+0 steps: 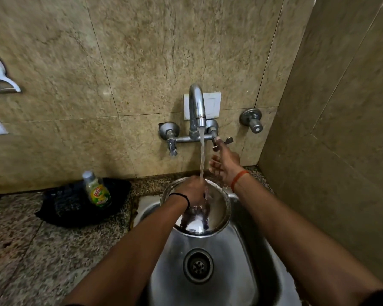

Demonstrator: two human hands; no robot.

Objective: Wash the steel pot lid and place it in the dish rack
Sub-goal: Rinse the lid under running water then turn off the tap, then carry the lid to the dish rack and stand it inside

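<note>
- My left hand (191, 188) holds the steel lid (208, 213) over the back of the sink (237, 257), fingers curled into a closed grip on it near its upper edge.
- The lid is tilted toward me, so its shiny face catches a blurred reflection of my hand.
- Water runs from the tap (196, 104) in one straight stream (201, 155) and lands right where my left hand meets the lid.
- My right hand (224, 161) is raised off the lid, with a fingertip or two touching the cross-shaped tap handle (222, 142) on the right; the other fingers are spread loosely below it, and this grip holds nothing that I can make out, though the contact is small and hard to read.
- A black band sits on my left wrist and an orange thread on my right.
- The drain (198, 266) lies bare in the bottom of the sink, nearer to me than the lid.
- On the speckled stone worktop (31, 250), left of the sink, a small bottle (96, 189) with a yellow-green label stands upright on a black crumpled thing (75, 206), perhaps a bag or cloth.
- A second handle (171, 140) sits on the left of the tap, and a separate round valve (252, 120) is fixed to the tiled wall (131, 51) further right.
</note>
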